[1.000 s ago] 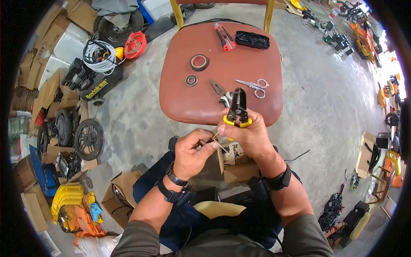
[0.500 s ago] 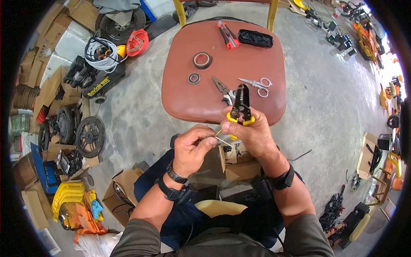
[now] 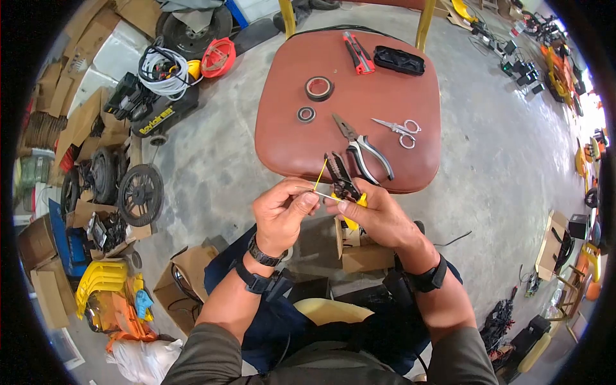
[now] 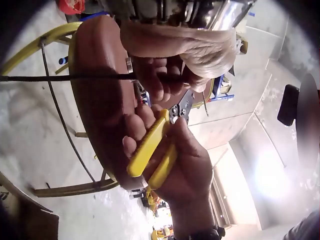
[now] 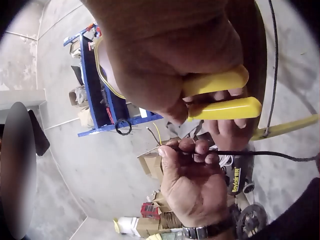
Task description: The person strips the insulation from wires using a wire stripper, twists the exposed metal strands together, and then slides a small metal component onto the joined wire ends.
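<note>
A: What lies far left on the floor?
B: A spoked wheel (image 3: pixel 140 194) on the concrete. A black compressor (image 3: pixel 154 110) sits above it in the head view, and both are well apart from the hands.
A: And the left hand?
B: The left hand (image 3: pixel 280 212) is curled, thumb and forefinger pinching a thin yellow wire (image 3: pixel 320 174) just off the near edge of the chair seat (image 3: pixel 282 147). The wire rises from the fingertips, tilted.
A: What is beside it?
B: A wire stripper (image 3: pixel 341 179), black head up and yellow handles down. It is right at the wire, but I cannot tell whether they touch.
A: Who holds it?
B: The right hand (image 3: pixel 380 218), with its fingers wrapped round both yellow handles, which lie close together in the wrist views.
A: Anything on the seat?
B: A tape roll (image 3: pixel 319 88), a smaller roll (image 3: pixel 306 115), pliers (image 3: pixel 360 149), then scissors (image 3: pixel 399 131) further right, all lying flat.
</note>
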Tool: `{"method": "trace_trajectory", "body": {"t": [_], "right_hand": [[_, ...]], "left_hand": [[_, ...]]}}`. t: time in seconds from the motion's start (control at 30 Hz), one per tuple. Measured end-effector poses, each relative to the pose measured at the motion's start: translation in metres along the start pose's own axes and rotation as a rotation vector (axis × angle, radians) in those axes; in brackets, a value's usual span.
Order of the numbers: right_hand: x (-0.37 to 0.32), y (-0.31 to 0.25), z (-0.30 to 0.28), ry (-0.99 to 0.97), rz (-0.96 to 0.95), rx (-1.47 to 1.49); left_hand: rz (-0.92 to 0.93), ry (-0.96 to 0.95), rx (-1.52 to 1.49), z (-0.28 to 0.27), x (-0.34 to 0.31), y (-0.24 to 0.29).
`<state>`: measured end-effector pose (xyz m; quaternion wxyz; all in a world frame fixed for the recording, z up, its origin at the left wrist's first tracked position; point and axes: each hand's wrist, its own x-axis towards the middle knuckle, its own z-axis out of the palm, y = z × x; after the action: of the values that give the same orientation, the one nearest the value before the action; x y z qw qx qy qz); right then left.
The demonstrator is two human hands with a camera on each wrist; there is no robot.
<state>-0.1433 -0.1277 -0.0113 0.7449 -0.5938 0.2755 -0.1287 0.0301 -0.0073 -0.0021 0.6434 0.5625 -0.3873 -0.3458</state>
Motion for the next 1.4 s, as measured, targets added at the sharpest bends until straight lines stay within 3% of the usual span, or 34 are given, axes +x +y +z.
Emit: {"method": "trace_trajectory", "body": {"t": [0.33,0.73,0.83,1.03,1.4], "right_hand": [[-0.003,-0.015,-0.003,-0.113,0.076,-0.171],[-0.01,-0.024,-0.003,-0.056,0.025,-0.315],[-0.011,-0.032,-0.003,-0.056,0.096,-0.384],[-0.013,-0.019,-0.002,-0.026,-0.038,-0.372],[-0.015,-0.025,-0.001,-0.028,-0.092,-0.442]], "left_hand": [[-0.014,0.05,-0.015,-0.001,0.001,-0.001],[-0.07,0.039,-0.011,0.0,0.002,-0.001],[-0.069,0.041,-0.022,0.0,0.002,-0.002],[-0.062,0.013,0.019,-0.003,0.002,-0.004],[-0.071,0.011,-0.011,0.0,0.004,-0.002]]}}
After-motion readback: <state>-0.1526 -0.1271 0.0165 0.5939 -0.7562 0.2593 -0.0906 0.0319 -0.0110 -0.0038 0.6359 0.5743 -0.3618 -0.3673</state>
